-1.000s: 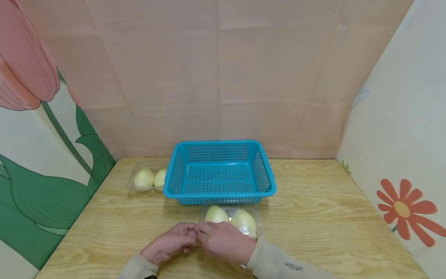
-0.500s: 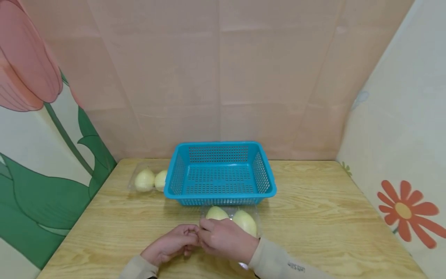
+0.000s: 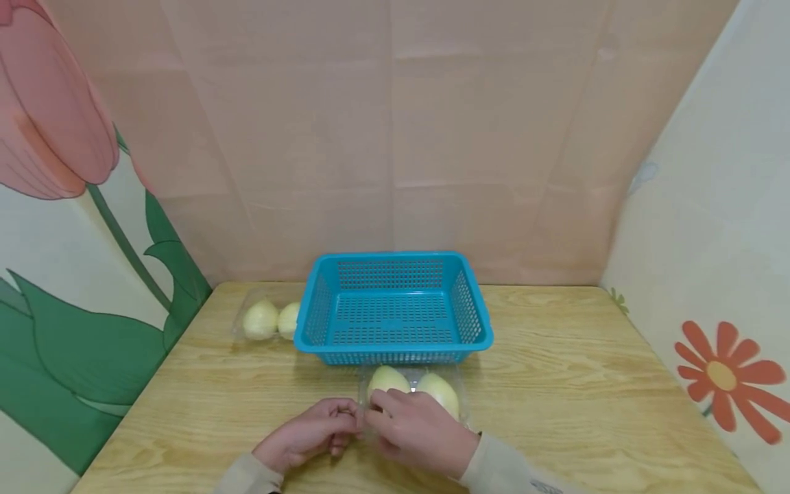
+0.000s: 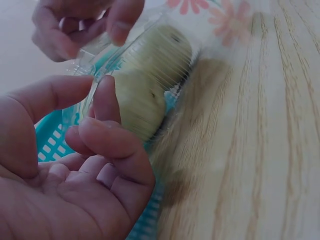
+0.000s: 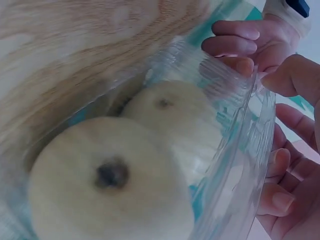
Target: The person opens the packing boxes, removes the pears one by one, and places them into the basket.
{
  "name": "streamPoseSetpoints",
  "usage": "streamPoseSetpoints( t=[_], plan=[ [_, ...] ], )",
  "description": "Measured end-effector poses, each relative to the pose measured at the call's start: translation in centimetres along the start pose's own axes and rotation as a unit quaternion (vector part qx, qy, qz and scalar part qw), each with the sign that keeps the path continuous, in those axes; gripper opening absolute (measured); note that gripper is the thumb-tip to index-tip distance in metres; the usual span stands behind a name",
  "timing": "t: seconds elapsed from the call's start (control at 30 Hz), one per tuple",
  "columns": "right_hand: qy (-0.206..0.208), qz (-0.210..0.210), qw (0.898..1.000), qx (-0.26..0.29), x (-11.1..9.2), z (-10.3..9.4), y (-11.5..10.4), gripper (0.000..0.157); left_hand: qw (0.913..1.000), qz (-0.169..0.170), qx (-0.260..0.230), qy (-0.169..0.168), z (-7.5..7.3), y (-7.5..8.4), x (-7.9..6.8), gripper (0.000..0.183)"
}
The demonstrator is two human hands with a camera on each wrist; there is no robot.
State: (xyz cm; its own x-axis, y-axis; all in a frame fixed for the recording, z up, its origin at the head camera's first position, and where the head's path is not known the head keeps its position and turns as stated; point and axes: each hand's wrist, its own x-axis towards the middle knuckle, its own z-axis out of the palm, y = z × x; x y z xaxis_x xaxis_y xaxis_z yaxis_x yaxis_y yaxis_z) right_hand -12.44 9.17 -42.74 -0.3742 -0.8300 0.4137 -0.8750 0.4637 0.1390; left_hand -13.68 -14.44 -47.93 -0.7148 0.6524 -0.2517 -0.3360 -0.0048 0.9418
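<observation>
- Near pack point(image 5: 245, 150), clear plastic: on the table point(image 3: 586, 370), just in front of the basket point(image 3: 395, 348); from above, cannot tell whether the two touch.
- Two pale pears point(image 3: 439, 394) side by side inside the near pack, dark stem ends showing in the right wrist view.
- Left hand point(image 3: 311, 432): at the near pack's left front corner. Thumb and forefinger almost meet, pinching the plastic edge; remaining fingers curled in toward the palm.
- Right hand point(image 3: 422, 432): crosses the pack's front, partly covering the pears. Fingers bent, thumb tip at the plastic edge near the left hand, a gap between thumb and the other fingers. Cannot tell if it has a grip.
- Basket: blue, perforated, wide rim, mid-table toward the back.
- Far pack point(image 3: 253, 295): left of the basket, also clear; two pears visible, one partly hidden by the basket's side.
- Pinkish cloth point(image 3: 395, 137) behind; tulip print point(image 3: 55, 103) left, red flower print point(image 3: 721, 376) right.
- Both sleeves light beige.
</observation>
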Motion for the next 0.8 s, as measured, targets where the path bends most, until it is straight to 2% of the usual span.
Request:
streamPoseSetpoints(
  t=[0.2, 0.4, 0.7, 0.8],
  plan=[
    [0.010, -0.003, 1.000, -0.012, -1.2, -0.4, 0.4, 0.037, 1.0000, 0.003, 0.000, 0.005, 0.1, -0.1, -0.1, 0.005],
    [0.022, 0.004, 1.000, -0.008, -2.0, -0.6, 0.9, 0.036, 1.0000, -0.004, 0.000, 0.006, -0.1, 0.0, -0.1, 0.005],
    [0.041, 0.009, 0.999, -0.012, -2.4, -1.1, 1.1, 0.040, 0.9999, 0.003, 0.015, 0.001, 0.0, 0.2, -0.1, 0.007],
    [0.046, 0.007, 0.999, -0.013, -2.5, -1.1, 1.2, 0.038, 0.9997, 0.003, 0.024, 0.002, -0.1, 0.1, 0.0, 0.007]
  ],
)
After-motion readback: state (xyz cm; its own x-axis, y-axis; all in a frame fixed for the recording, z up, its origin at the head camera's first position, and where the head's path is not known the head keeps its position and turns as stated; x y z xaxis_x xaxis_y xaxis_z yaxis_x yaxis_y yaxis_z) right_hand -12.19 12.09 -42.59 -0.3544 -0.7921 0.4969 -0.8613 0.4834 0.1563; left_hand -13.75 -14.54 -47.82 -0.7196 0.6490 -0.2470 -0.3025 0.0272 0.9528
